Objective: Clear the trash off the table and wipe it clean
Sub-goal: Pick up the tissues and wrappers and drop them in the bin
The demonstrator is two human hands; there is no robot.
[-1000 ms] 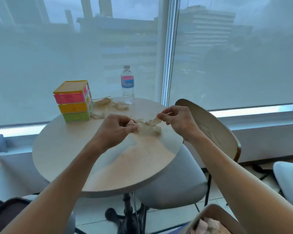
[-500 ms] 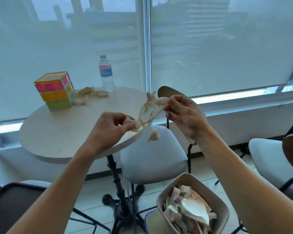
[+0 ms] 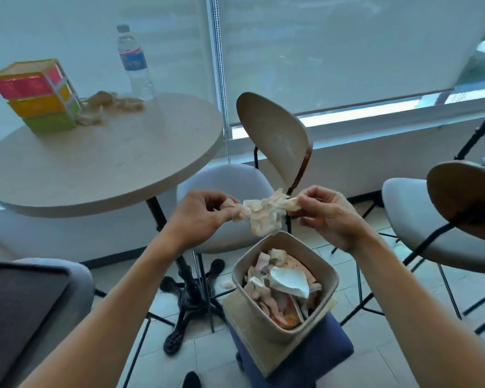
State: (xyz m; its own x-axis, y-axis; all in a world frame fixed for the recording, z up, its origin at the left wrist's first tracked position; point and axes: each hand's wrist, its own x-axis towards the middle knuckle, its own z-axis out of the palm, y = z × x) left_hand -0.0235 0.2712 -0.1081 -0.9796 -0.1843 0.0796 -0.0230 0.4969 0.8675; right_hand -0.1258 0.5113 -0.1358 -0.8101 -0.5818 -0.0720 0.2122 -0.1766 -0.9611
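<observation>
A crumpled beige tissue wad (image 3: 262, 215) hangs in the air between my hands, right above the far rim of the beige trash bin (image 3: 329, 298). My left hand (image 3: 200, 215) pinches its left end and my right hand (image 3: 326, 212) pinches its right end. The bin is full of crumpled paper and stands on a blue stool (image 3: 317, 357). More crumpled tissue scraps (image 3: 109, 103) lie at the back of the round beige table (image 3: 101, 166), beside the coloured box stack (image 3: 37, 95).
A water bottle (image 3: 133, 61) stands at the table's far edge by the window. A grey chair with a wooden back (image 3: 275, 137) sits right of the table, another chair (image 3: 443, 217) at far right. One scrap (image 3: 226, 284) lies on the floor by the bin.
Both hands lifted the tissue wad off the table and carried it right and down to above the bin. One small scrap dropped away on the way.
</observation>
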